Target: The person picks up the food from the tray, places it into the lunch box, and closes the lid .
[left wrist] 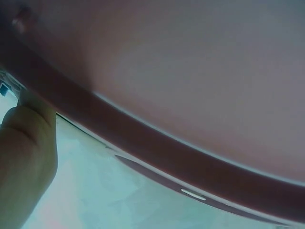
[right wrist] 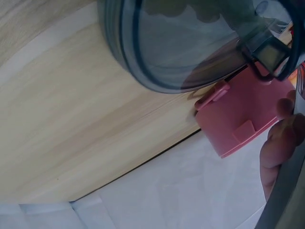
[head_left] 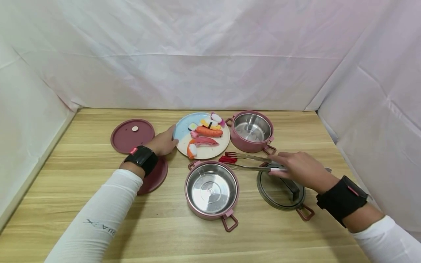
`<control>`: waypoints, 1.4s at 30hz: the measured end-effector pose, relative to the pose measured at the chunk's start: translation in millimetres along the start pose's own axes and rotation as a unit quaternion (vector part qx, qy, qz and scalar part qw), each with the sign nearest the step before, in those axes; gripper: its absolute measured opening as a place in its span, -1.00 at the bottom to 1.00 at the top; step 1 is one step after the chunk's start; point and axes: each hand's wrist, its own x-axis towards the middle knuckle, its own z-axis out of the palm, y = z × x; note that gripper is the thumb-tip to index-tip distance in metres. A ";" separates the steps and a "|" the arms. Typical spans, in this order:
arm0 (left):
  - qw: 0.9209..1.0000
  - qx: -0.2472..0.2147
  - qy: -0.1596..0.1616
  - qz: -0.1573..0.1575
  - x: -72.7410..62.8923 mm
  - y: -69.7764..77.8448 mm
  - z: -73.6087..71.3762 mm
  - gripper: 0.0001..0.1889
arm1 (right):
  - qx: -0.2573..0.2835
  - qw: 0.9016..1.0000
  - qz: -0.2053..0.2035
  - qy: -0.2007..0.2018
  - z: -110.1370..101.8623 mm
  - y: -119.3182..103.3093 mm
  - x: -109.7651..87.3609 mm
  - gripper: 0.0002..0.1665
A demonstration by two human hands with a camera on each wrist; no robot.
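Note:
My left hand (head_left: 166,140) holds the left rim of a blue and cream plate (head_left: 217,149) with its thumb and fingers. Toy sushi and a toy sausage (head_left: 209,131) lie together on that plate. Metal tongs (head_left: 250,168) are in my right hand (head_left: 300,168), their arms pointing left. A small bright red piece (head_left: 228,159) shows at the tongs' tips; whether it is pinched I cannot tell. Below the right hand stands a covered pot with a dark glass lid (head_left: 279,195). In the right wrist view, fingers (right wrist: 281,143) grip the tongs at the edge.
An open pink pot (head_left: 212,190) stands in front of the plate, and another (head_left: 251,131) behind to its right. Two maroon discs (head_left: 126,137) lie at the left, one under the left wrist. White cloth (head_left: 197,80) walls the table at the back and sides.

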 end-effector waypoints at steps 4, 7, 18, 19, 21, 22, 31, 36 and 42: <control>1.000 0.001 -0.001 -0.005 0.1 -0.4 -0.1 -0.24 | 0.000 1.000 -0.007 0.004 -0.1 -2.9 -0.4 -0.45; 1.000 0.005 0.000 -0.004 -0.1 -0.8 0.2 -0.25 | -0.002 1.000 -0.009 0.004 -0.2 -4.6 -0.4 -0.45; 1.000 0.010 0.004 0.000 1.3 -1.7 1.1 -0.25 | -0.008 0.998 -0.016 0.060 -9.3 -8.0 1.6 -0.44; 1.000 0.010 0.004 0.001 1.2 -1.8 1.0 -0.25 | -0.010 0.997 -0.019 0.072 -11.7 -7.1 2.0 -0.44; 1.000 0.009 0.004 0.001 1.1 -1.7 0.9 -0.25 | -0.021 0.995 -0.021 0.092 -16.2 -4.1 2.8 -0.46; 1.000 0.008 0.005 0.001 1.0 -1.7 0.9 -0.25 | -0.027 0.994 -0.019 0.103 -18.4 -1.9 3.1 -0.48; 1.000 0.006 0.003 0.000 -1.5 -0.4 0.3 -0.24 | -0.052 0.987 0.020 0.151 -27.2 22.4 3.9 -0.53; 1.000 0.007 0.005 0.005 -1.2 -0.6 -0.2 -0.25 | -0.045 0.988 0.057 0.134 -26.7 32.5 5.5 -0.54; 1.000 0.008 0.002 0.006 -1.6 -0.6 -0.3 -0.25 | -0.046 0.991 0.085 0.094 -24.3 41.6 11.3 -0.64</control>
